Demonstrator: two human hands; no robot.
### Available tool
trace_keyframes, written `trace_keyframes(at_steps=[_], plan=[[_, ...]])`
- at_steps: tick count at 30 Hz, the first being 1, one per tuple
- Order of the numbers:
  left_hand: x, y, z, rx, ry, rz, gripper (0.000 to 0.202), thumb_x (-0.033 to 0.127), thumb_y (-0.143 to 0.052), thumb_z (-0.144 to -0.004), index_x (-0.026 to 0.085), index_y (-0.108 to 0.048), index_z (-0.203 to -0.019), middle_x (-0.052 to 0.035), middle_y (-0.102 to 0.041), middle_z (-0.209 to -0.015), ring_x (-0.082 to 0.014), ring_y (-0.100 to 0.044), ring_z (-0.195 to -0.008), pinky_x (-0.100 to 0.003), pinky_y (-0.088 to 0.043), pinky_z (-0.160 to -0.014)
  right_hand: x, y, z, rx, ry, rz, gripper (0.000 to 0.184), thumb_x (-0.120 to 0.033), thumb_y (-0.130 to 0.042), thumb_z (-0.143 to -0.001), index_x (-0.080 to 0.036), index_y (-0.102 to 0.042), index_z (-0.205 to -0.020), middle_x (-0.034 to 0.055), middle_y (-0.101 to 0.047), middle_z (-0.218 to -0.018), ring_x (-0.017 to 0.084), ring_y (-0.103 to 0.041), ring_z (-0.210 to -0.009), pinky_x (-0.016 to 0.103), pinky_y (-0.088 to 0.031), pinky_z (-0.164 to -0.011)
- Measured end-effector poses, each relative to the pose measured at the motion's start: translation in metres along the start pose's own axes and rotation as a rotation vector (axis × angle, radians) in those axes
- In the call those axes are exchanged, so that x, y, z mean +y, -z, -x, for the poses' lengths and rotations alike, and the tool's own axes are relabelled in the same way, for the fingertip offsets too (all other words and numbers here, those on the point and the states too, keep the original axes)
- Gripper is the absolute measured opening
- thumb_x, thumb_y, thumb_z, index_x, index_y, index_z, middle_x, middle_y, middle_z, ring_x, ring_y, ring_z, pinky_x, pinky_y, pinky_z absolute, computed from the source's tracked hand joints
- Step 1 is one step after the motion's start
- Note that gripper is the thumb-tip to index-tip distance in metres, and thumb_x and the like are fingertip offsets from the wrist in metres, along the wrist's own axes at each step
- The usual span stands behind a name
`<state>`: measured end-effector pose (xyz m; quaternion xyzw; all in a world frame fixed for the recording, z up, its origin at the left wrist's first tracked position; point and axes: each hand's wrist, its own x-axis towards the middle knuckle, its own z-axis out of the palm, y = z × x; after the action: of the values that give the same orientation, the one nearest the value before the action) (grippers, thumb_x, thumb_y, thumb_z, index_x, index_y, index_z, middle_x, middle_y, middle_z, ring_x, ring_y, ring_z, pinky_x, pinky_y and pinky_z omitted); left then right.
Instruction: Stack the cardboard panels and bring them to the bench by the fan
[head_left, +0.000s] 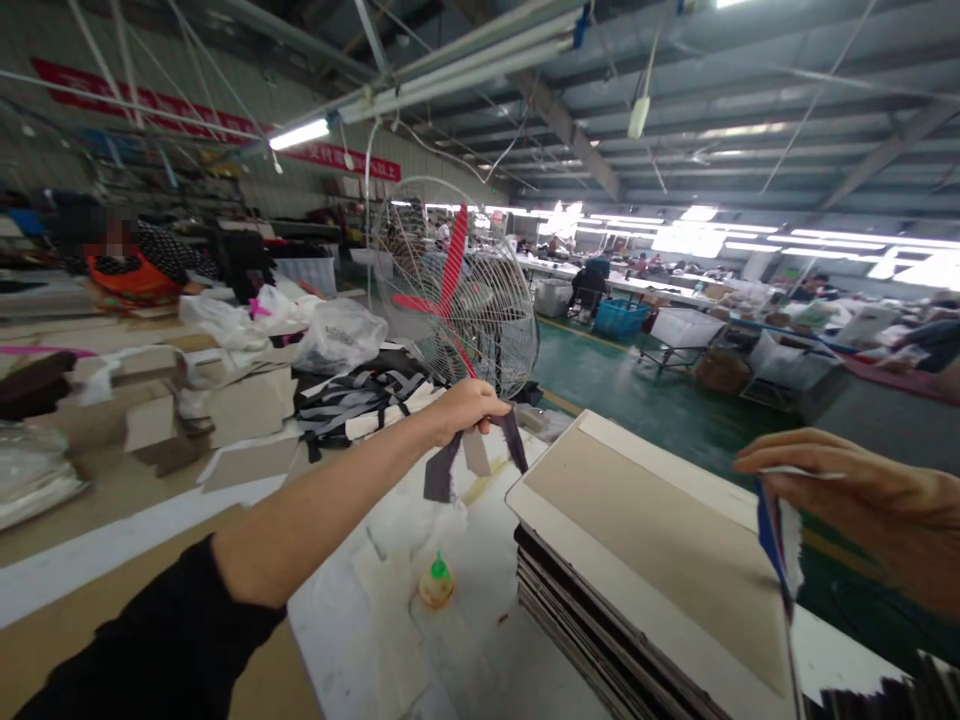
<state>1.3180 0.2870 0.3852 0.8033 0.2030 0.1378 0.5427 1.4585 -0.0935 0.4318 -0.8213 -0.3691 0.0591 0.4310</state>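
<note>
Dark cloth strip [441, 475] dangling over white table [315, 610], just left of board stack [637, 530]; left hand [474, 408] pinched tight on it, pale scrap [475, 452] hanging alongside. Right hand [862, 490] at stack's right edge, fingers closed on thin white piece [802, 471], blue-and-white scrap [780, 530] hanging below. Green-tipped bottle [436, 584] upright, left of stack. Beyond: caged fan [457, 290], red blades; plastic bags [341, 335] to left; blue crate [621, 317] on green floor [600, 375].

The right hand [862, 495] is cropped by the right edge. The board stack [649, 565] is cut off below.
</note>
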Motion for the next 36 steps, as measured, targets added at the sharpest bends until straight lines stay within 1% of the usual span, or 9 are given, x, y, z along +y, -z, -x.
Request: trace_keyframes(at_steps=[3, 6, 9, 12, 15, 21, 26, 32, 36], plan=[[0.021, -0.018, 0.000, -0.118, -0.035, 0.053, 0.033, 0.043, -0.070, -0.074, 0.017, -0.053, -0.064, 0.0002, -0.054, -0.054, -0.0071, -0.036, -0.042, -0.021, -0.021, -0.042, -0.012, -0.018, 0.000, 0.024, -0.154, -0.147, 0.054, -0.077, -0.070, -0.066, -0.031, -0.072, -0.094, 0.0084, -0.074, -0.093, 0.029, -0.069, -0.085, 0.038, -0.060, -0.071], [0.034, -0.048, 0.006, -0.223, -0.102, 0.053, 0.040, 0.052, -0.067, -0.079, 0.018, -0.051, -0.066, -0.0009, -0.058, -0.063, -0.0065, -0.035, -0.043, -0.022, -0.023, -0.043, -0.030, -0.044, -0.001, -0.013, -0.157, -0.263, 0.056, -0.076, -0.066, -0.074, -0.025, -0.065, -0.098, 0.0054, -0.070, -0.080, 0.020, -0.066, -0.070, 0.032, -0.057, -0.065], [0.040, -0.072, 0.013, -0.283, -0.174, -0.027, 0.035, 0.046, -0.066, -0.081, 0.018, -0.054, -0.064, -0.0004, -0.057, -0.059, -0.0099, -0.042, -0.044, -0.024, -0.027, -0.046, -0.039, -0.063, -0.005, -0.060, -0.159, -0.353, 0.055, -0.074, -0.065, -0.077, -0.023, -0.058, -0.096, 0.0005, -0.064, -0.069, 0.013, -0.058, -0.058, 0.026, -0.049, -0.055], [0.044, -0.084, 0.017, -0.207, -0.354, -0.375, 0.031, 0.037, -0.062, -0.087, 0.019, -0.057, -0.063, -0.0021, -0.059, -0.060, -0.0157, -0.054, -0.056, -0.027, -0.029, -0.052, -0.040, -0.067, -0.010, -0.089, -0.175, -0.354, 0.055, -0.075, -0.064, -0.077, -0.022, -0.056, -0.090, -0.0013, -0.062, -0.065, 0.011, -0.051, -0.053, 0.024, -0.040, -0.049], [0.047, -0.093, 0.019, -0.127, -0.503, -0.763, 0.032, 0.038, -0.061, -0.090, 0.019, -0.059, -0.064, -0.0063, -0.066, -0.070, -0.0221, -0.062, -0.069, -0.031, -0.033, -0.057, -0.039, -0.066, -0.015, -0.063, -0.195, -0.365, 0.051, -0.070, -0.066, -0.077, -0.021, -0.058, -0.088, -0.0033, -0.058, -0.061, 0.008, -0.042, -0.047, 0.022, -0.028, -0.044], [0.041, -0.118, 0.026, -0.075, -0.549, -0.925, 0.029, 0.031, -0.044, -0.097, 0.014, -0.067, -0.092, -0.0185, -0.071, -0.098, -0.0363, -0.070, -0.088, -0.042, -0.050, -0.070, -0.040, -0.074, -0.025, -0.020, -0.213, -0.404, 0.049, -0.065, -0.066, -0.073, -0.020, -0.057, -0.087, -0.0061, -0.052, -0.053, 0.006, -0.036, -0.043, 0.021, -0.022, -0.043], [0.038, -0.125, 0.028, -0.070, -0.573, -1.110, 0.034, 0.030, -0.036, -0.100, 0.014, -0.065, -0.098, -0.0177, -0.070, -0.097, -0.0367, -0.071, -0.082, -0.043, -0.054, -0.063, -0.040, -0.053, -0.018, 0.002, -0.241, -0.459, 0.044, -0.061, -0.070, -0.076, -0.020, -0.057, -0.083, -0.0055, -0.055, -0.055, 0.005, -0.039, -0.043, 0.019, -0.023, -0.042], [0.039, -0.127, 0.026, -0.078, -0.585, -1.142, 0.029, 0.024, -0.037, -0.100, 0.013, -0.064, -0.099, -0.0182, -0.068, -0.097, -0.0374, -0.071, -0.080, -0.044, -0.056, -0.062, -0.037, -0.008, 0.029, 0.063, -0.386, -0.467, 0.043, -0.059, -0.075, -0.077, -0.020, -0.061, -0.086, -0.0052, -0.055, -0.057, 0.004, -0.040, -0.043, 0.018, -0.021, -0.041], [0.041, -0.129, 0.027, -0.065, -0.587, -1.190, 0.028, 0.022, -0.037, -0.099, 0.013, -0.063, -0.097, -0.0171, -0.068, -0.094, -0.0362, -0.072, -0.078, -0.044, -0.057, -0.061, -0.038, 0.002, 0.049, 0.175, -0.414, -0.470, 0.047, -0.059, -0.081, -0.071, -0.019, -0.065, -0.089, -0.0045, -0.056, -0.056, 0.005, -0.042, -0.043, 0.018, -0.025, -0.039]])
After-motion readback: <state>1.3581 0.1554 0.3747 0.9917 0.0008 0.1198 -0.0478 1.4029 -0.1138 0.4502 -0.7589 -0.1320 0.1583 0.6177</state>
